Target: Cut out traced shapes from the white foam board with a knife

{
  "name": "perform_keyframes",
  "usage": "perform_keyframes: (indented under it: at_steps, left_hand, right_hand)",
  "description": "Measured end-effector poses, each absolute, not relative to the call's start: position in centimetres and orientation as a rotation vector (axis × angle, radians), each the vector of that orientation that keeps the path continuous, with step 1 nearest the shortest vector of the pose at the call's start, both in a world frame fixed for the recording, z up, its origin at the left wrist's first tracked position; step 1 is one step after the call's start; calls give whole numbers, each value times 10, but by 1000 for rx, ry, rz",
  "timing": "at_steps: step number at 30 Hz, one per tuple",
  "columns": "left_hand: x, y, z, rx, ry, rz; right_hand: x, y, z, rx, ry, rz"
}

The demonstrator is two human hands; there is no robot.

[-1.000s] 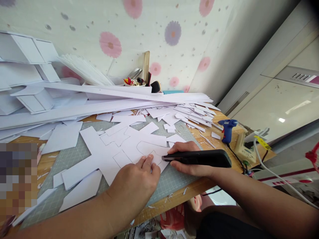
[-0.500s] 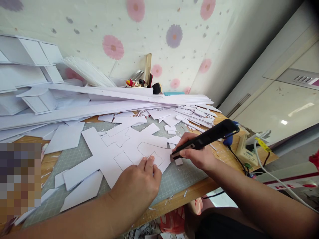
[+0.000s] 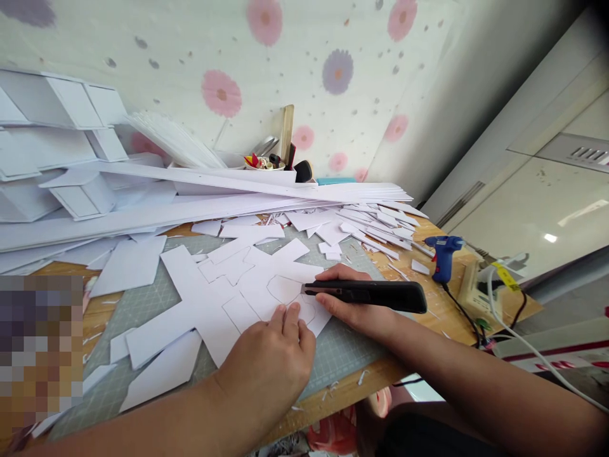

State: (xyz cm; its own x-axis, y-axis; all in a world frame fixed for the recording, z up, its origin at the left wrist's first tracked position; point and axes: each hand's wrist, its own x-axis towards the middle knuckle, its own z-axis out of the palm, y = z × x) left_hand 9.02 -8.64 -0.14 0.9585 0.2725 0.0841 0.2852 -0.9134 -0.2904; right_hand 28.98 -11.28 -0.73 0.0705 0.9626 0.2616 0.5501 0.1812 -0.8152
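A white foam board [image 3: 209,317] with pencilled outlines lies on the grey-green cutting mat [image 3: 340,355]. My left hand [image 3: 273,352] presses down on the board with its fingertips, palm down and holding nothing. In my right hand [image 3: 354,304] is a black utility knife [image 3: 380,293], its handle pointing right. The knife's front end is over the board, at a drawn outline just above my left fingertips. The blade tip is too small to make out. Loose white offcuts [image 3: 164,371] lie at the board's left side.
Long white strips [image 3: 228,206] and white box-like pieces [image 3: 80,190] crowd the back and left. Small scraps [image 3: 380,222] cover the back right. A blue glue gun [image 3: 445,257] stands by a power strip [image 3: 480,295] with cables. Behind the strips is a tool cup [image 3: 264,164].
My right hand has turned the knife from a raised slant to nearly level and moved its front end left onto the board. My left hand stays on the board.
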Motion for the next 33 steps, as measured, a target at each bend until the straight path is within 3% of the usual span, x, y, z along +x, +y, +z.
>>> perform_keyframes:
  at_steps: [33]
  left_hand:
    - [90, -85, 9, -2873, -491, 66]
  right_hand:
    - [292, -121, 10, -1520, -1815, 609]
